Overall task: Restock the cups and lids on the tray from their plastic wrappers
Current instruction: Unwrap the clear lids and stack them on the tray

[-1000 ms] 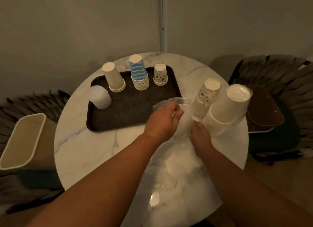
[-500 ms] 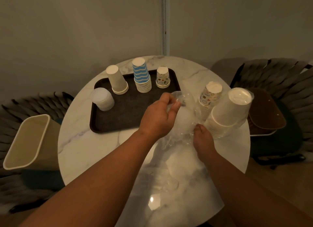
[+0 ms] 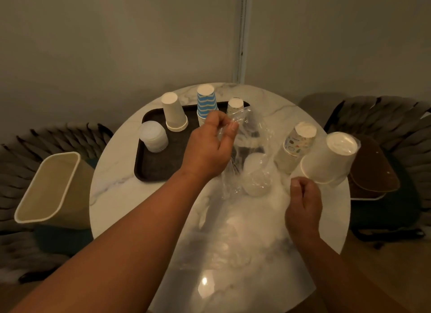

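I see the tray (image 3: 154, 170) on the table's (image 3: 112, 191) left half. It carries four upside-down stacks: lids (image 3: 154, 136) at its left edge, then white cups (image 3: 174, 113), blue-striped cups (image 3: 205, 103) and patterned cups (image 3: 235, 106) along its far edge. Near the table's right edge lean two more stacks in wrappers, patterned (image 3: 296, 147) and large white (image 3: 328, 158). My left hand (image 3: 207, 147) is raised over the tray's right edge, fingers pinching the top of a clear wrapper (image 3: 247, 135) that hangs to the table with a stack of lids (image 3: 255, 175) in its lower part. My right hand (image 3: 303, 205) is below the large white stack, fingers curled; whether it grips plastic I cannot tell. A bin (image 3: 49, 189) is beside the table's left edge.
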`<state>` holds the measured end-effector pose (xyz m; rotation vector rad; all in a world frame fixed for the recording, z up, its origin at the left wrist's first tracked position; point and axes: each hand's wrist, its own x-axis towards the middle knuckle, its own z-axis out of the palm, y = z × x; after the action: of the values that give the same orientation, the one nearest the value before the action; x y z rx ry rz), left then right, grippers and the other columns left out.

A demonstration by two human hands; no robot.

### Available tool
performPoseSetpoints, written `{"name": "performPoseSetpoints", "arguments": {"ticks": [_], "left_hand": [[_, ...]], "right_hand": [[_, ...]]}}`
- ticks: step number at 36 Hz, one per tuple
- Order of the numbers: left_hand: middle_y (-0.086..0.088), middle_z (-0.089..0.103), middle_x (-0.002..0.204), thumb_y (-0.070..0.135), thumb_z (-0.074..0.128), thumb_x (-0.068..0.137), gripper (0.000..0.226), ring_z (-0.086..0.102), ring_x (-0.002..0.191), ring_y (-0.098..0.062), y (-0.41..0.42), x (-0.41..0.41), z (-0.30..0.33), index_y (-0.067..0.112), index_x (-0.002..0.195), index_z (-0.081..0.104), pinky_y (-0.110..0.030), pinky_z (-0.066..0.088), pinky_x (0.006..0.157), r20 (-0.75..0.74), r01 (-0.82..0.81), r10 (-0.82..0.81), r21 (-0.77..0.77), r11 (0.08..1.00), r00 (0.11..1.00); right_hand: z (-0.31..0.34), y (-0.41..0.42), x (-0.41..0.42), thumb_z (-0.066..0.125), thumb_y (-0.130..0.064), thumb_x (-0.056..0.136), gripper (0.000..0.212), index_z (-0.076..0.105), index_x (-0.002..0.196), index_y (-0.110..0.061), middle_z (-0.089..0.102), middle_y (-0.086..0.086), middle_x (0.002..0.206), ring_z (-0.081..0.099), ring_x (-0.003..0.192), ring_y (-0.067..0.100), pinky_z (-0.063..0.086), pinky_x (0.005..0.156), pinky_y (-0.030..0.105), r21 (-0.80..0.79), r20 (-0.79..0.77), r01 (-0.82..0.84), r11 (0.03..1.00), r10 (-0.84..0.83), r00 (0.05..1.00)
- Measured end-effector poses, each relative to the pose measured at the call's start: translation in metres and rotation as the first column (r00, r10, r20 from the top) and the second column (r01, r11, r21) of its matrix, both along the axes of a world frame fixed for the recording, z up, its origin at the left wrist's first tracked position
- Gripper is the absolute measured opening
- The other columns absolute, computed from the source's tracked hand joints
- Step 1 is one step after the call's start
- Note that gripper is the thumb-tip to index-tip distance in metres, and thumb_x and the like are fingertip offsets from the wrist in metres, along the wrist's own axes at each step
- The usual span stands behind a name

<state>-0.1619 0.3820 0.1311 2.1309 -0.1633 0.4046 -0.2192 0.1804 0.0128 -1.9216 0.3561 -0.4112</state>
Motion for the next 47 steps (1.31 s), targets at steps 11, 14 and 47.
{"name": "performPoseSetpoints", "arguments": {"ticks": [11, 14, 47], "left_hand": [[0.008, 0.058, 0.076, 0.031, 0.057, 0.098, 0.013, 0.058, 0.067, -0.02, 0.052, 0.0, 0.018, 0.025, 0.089, 0.049, -0.028, 0.047, 0.059, 0.117, -0.145, 0.162, -0.14, 0.98, 0.98], [-0.013, 0.067, 0.087, 0.037, 0.054, 0.097, 0.014, 0.064, 0.082, -0.035, 0.067, -0.003, 0.015, 0.033, 0.087, 0.046, -0.045, 0.053, 0.071, 0.092, -0.138, 0.157, -0.184, 0.973, 0.983], [-0.012, 0.064, 0.082, 0.005, 0.059, 0.09, 0.023, 0.064, 0.083, -0.03, 0.176, -0.035, -0.037, 0.015, 0.068, 0.057, -0.039, 0.055, 0.068, -0.483, -0.427, -0.005, -0.78, 0.457, 0.876]], "right_hand": [[0.1, 0.063, 0.086, 0.081, -0.055, 0.055, 0.12, 0.016, 0.153, -0.032, 0.024, -0.007, 0.157, 0.032, 0.135, 0.004, 0.034, 0.101, 0.012, 0.29, 0.079, -0.502, 0.815, 0.502, 0.861], [0.101, 0.082, 0.112, 0.09, -0.044, 0.054, 0.131, 0.007, 0.154, -0.037, 0.022, -0.005, 0.16, 0.031, 0.142, 0.011, 0.036, 0.111, 0.029, 0.208, -0.043, -0.679, 0.704, 0.7, 0.713], [0.042, 0.141, 0.075, 0.047, 0.003, 0.091, 0.017, 0.062, 0.093, -0.005, 0.067, 0.012, 0.092, 0.069, 0.1, 0.033, 0.055, 0.081, 0.045, 0.792, -0.266, -0.391, 0.468, 0.842, 0.47]]}}
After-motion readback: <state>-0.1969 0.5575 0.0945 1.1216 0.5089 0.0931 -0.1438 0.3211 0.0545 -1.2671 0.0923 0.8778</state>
